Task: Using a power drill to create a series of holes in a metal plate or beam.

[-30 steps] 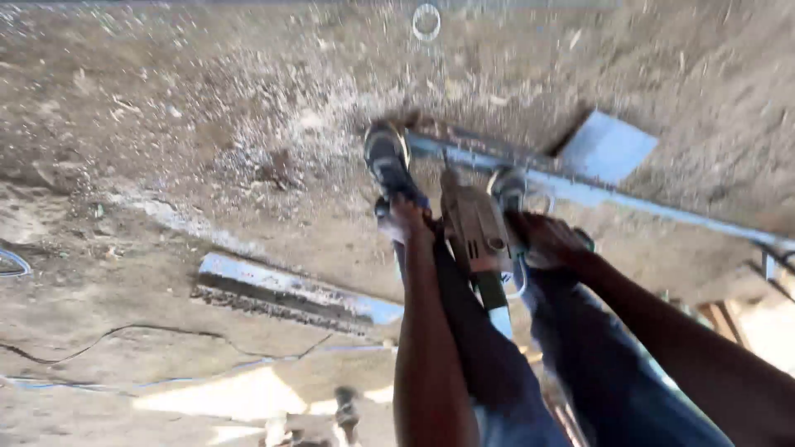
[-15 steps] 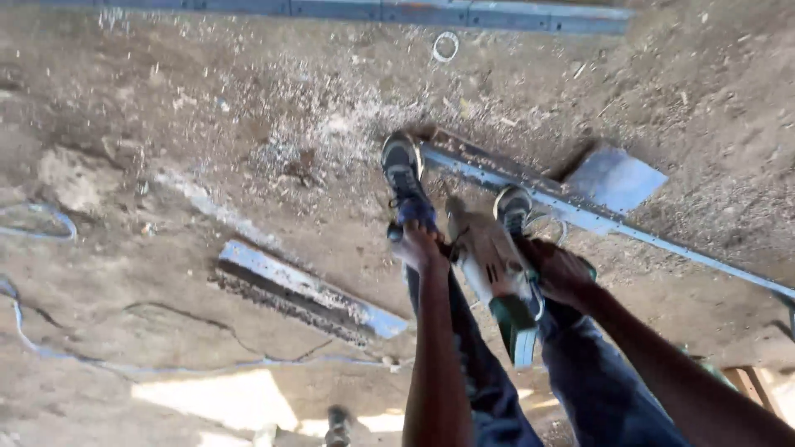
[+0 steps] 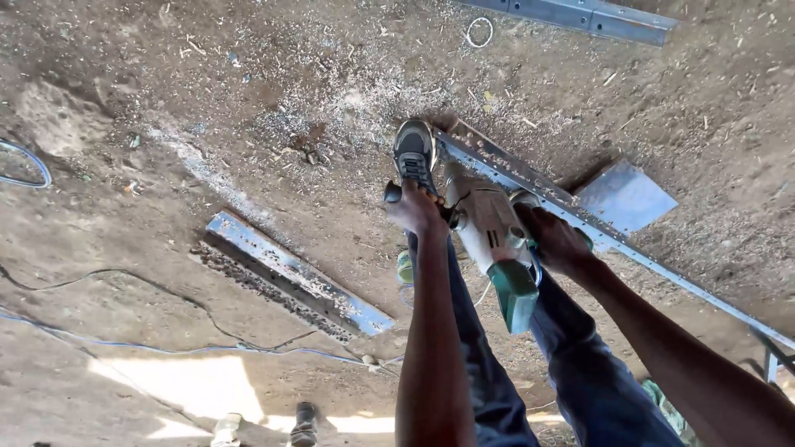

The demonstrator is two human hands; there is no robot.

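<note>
drill tip behind right hand

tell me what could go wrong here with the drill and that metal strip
1. The long metal strip seems pinned only by the shoes, right beside the power drill; a slip could bring the tool onto a foot.
2. The left hand and right hand are bare, close to sharp metal shavings.
3. Cables cross the dirt ground nearby and could snag or trip.

Dirt ground bears steel bars, shavings, cables.
</note>
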